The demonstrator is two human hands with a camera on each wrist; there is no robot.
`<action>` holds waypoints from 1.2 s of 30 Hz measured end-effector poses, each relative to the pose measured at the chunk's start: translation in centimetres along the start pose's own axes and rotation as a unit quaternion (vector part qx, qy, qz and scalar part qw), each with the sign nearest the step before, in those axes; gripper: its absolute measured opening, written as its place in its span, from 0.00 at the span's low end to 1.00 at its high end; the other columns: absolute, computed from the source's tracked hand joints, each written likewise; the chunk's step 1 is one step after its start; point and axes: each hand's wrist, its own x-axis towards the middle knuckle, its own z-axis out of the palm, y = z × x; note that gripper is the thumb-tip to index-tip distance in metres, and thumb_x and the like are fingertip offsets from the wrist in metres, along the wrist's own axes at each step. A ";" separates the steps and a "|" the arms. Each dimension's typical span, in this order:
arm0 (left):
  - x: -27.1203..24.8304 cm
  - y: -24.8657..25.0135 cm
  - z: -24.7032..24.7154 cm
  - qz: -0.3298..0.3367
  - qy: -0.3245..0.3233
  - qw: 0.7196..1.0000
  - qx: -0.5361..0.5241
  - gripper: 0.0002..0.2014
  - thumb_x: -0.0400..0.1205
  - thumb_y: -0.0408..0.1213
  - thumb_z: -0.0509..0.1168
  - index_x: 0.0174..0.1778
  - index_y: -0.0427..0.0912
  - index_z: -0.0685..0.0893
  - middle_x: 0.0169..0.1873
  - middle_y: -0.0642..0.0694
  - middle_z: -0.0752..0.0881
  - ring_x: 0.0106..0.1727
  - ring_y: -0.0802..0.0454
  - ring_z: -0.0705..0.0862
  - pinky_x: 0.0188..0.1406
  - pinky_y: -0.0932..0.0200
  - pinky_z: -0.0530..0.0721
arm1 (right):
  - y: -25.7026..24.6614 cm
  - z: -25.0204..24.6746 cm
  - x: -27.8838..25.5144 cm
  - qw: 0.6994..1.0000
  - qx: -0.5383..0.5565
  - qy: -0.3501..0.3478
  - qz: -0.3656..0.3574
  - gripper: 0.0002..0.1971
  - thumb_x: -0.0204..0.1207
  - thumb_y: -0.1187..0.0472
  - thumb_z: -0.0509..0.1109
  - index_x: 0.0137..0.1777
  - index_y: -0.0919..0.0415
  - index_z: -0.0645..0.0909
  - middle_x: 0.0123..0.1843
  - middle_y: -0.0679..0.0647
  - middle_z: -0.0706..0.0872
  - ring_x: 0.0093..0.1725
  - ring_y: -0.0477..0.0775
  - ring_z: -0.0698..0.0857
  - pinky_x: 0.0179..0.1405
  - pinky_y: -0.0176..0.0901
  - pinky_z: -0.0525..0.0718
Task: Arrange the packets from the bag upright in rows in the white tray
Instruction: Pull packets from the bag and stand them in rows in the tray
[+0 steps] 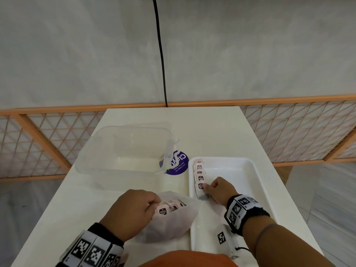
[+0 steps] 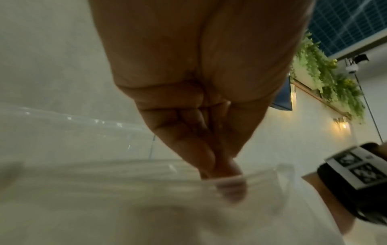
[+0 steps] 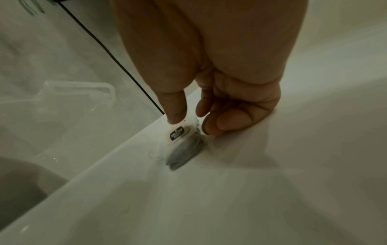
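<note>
- White tray (image 1: 256, 170): lower right of the head view, on the worktop (image 1: 134, 116).
- Packet row (image 1: 199, 173): pink packets with dark labels stand upright along the tray's left wall, running from the tray's upper left corner down the frame.
- Right hand (image 1: 219, 189): inside the tray, at the lower end of the row. In the right wrist view the thumb (image 3: 175, 107) presses the top edge of the nearest packet (image 3: 178, 134); the other fingers are curled just beside it, knuckles on the tray floor. Whether a finger closes on the packet from the far side cannot be told.
- Bag (image 1: 173, 220): translucent white, lower centre of the head view, just left of the tray, open and holding more pink packets.
- Left hand (image 1: 134, 211): at the bag mouth, fingertips pressed together, pinching one packet (image 1: 163, 211) by its upper left edge. The left wrist view is blurred here.
- Clear container (image 1: 123, 149): centre left of the head view, above the bag.
- Purple round sticker (image 1: 178, 166): between the container and the tray.
</note>
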 end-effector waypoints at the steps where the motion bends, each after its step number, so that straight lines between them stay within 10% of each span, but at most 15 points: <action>1: 0.2 -0.2 0.4 -0.006 -0.001 1.000 0.008 0.13 0.83 0.41 0.61 0.59 0.55 0.86 0.49 0.58 0.88 0.46 0.63 0.85 0.51 0.69 0.80 | 0.1 0.0 0.0 1.000 0.000 -0.003 -0.003 0.16 0.76 0.42 0.68 0.41 0.54 0.70 0.42 0.52 0.86 0.40 0.51 0.80 0.40 0.40 0.75; 7: 0.9 0.2 1.8 -0.009 -0.030 0.998 0.063 0.30 0.70 0.52 0.72 0.69 0.59 0.75 0.54 0.59 0.70 0.48 0.58 0.81 0.45 0.67 0.78 | 0.5 -0.1 0.2 1.000 -0.004 -0.005 -0.014 0.15 0.77 0.44 0.67 0.40 0.54 0.73 0.41 0.51 0.87 0.39 0.52 0.81 0.44 0.42 0.78; 19: 2.0 -0.1 3.3 0.008 -0.028 0.988 0.153 0.15 0.79 0.52 0.64 0.57 0.51 0.86 0.52 0.52 0.75 0.49 0.54 0.77 0.43 0.64 0.71 | 0.5 -0.1 0.1 1.000 -0.006 -0.008 -0.025 0.12 0.78 0.47 0.67 0.40 0.54 0.74 0.38 0.50 0.86 0.39 0.51 0.81 0.47 0.43 0.79; 32: 2.4 -0.5 -2.0 0.044 0.023 0.997 -0.060 0.16 0.65 0.60 0.69 0.34 0.51 0.86 0.39 0.59 0.82 0.44 0.62 0.78 0.40 0.67 0.71 | -4.9 -2.7 -5.8 0.973 0.062 0.037 -0.219 0.11 0.77 0.48 0.68 0.40 0.54 0.78 0.38 0.45 0.85 0.40 0.46 0.82 0.40 0.34 0.78; 36: 2.7 0.6 -2.8 0.004 0.044 0.984 -0.175 0.15 0.69 0.54 0.74 0.37 0.44 0.85 0.36 0.51 0.86 0.38 0.59 0.84 0.42 0.58 0.80 | -8.8 -4.1 -10.0 0.933 0.176 -0.106 -0.295 0.12 0.72 0.47 0.75 0.54 0.46 0.81 0.46 0.41 0.83 0.37 0.42 0.81 0.39 0.35 0.82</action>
